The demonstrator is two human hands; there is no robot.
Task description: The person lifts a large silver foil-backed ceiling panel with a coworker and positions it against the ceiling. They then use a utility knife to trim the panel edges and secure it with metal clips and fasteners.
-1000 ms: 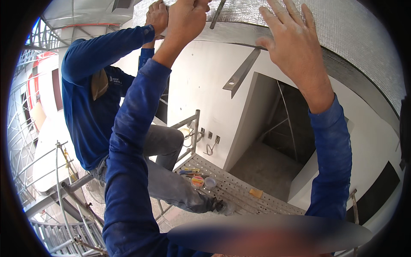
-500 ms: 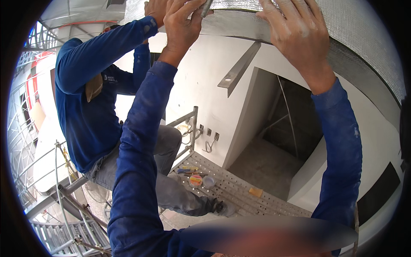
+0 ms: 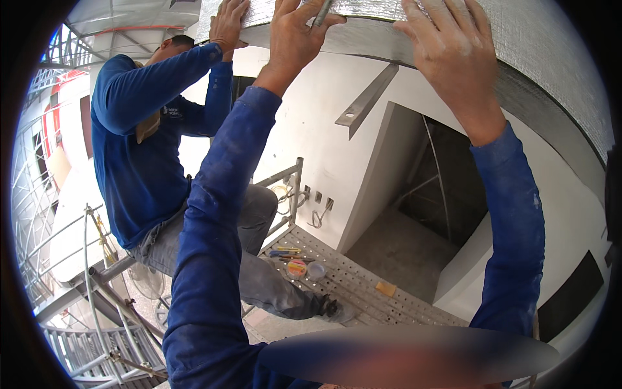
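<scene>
Overhead, a silver foil-wrapped duct (image 3: 382,37) runs across the top. My left hand (image 3: 295,39) reaches up to its lower edge. A thin grey rod (image 3: 322,13) sits between that hand's thumb and fingers; its upper end is out of frame. My right hand (image 3: 453,55), dusted white, lies with fingers spread against the duct. Between my hands a metal angle bracket (image 3: 368,104) with a hole near its end juts out from beneath the duct. On the left, a co-worker in blue (image 3: 139,155) has a hand (image 3: 227,26) raised to the same duct.
Below is a perforated scaffold platform (image 3: 363,295) with a roll of tape (image 3: 296,268), a clear round container (image 3: 316,270), small tools (image 3: 285,251) and a yellowish piece (image 3: 386,288). Scaffold rails (image 3: 298,188) stand beside the co-worker. Wires (image 3: 317,217) protrude from the white wall; a dark doorway (image 3: 444,181) opens rightward.
My left hand and the grey rod have shifted right and slightly down. My right hand stays on the duct. The co-worker's raised hand shows lower in the picture.
</scene>
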